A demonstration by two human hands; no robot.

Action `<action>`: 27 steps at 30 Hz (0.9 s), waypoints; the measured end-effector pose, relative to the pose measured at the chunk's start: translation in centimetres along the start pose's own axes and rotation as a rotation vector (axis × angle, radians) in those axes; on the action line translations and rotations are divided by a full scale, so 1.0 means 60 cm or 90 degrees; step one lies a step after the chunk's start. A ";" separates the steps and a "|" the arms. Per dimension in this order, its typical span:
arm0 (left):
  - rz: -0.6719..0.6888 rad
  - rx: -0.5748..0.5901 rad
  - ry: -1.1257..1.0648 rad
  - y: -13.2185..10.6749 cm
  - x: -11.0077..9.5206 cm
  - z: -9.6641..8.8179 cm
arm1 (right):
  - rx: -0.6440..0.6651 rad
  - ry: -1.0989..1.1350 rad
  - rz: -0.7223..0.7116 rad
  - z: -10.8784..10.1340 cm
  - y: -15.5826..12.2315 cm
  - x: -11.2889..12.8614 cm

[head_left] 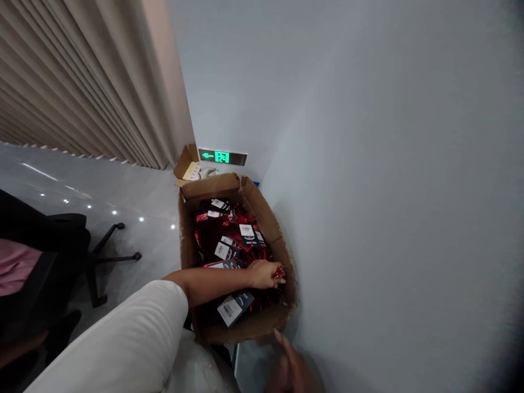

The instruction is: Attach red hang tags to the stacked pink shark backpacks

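Note:
My left hand (pixel 265 274) reaches across into a large cardboard box (pixel 189 232), its fingers closed around a bit of shiny red foil-like material (pixel 279 272) near the right wall. The rest of that piece is hidden below the hand. Inside lie several glossy red items (pixel 241 213) with thin strands, bearing black and white cardboard tags (pixel 246 231). One larger tag (pixel 233 310) rests near the front of the box, below my forearm. My right hand (pixel 292 365) is just outside the front rim, somewhat blurred, with fingers stretched out and nothing in it.
Behind the large box a small open carton (pixel 187 164) stands by the wall, under a green exit sign (pixel 222 157). A black wheeled chair (pixel 96 254) is at the left. Beige curtains (pixel 90 71) hang behind. A grey wall (pixel 388 191) runs along the right.

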State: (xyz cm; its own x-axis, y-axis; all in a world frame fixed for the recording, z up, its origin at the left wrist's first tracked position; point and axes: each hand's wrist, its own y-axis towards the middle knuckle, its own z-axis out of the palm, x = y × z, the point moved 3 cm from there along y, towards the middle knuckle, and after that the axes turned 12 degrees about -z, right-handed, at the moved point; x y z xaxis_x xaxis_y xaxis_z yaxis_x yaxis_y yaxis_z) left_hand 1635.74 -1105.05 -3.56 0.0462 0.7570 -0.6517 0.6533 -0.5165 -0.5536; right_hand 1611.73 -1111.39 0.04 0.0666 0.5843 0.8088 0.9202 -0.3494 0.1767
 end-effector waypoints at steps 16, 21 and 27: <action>0.118 -0.421 -0.557 -0.110 -0.041 -0.256 | -0.145 0.102 0.037 0.032 0.111 0.063; 0.312 -0.521 -0.641 -0.275 -0.087 -0.413 | -0.209 0.204 0.123 0.037 0.127 0.067; 0.480 -0.674 -0.617 -0.505 -0.078 -0.545 | -0.178 0.157 0.130 0.015 0.127 0.082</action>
State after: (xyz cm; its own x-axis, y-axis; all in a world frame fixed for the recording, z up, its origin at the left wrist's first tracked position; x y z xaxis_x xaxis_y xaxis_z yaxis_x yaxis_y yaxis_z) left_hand 1640.43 -1079.86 33.22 0.3795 -0.2617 -0.8874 0.9233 0.1688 0.3451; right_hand 1619.40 -1110.48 4.85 0.1113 0.3006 0.9472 0.7549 -0.6454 0.1161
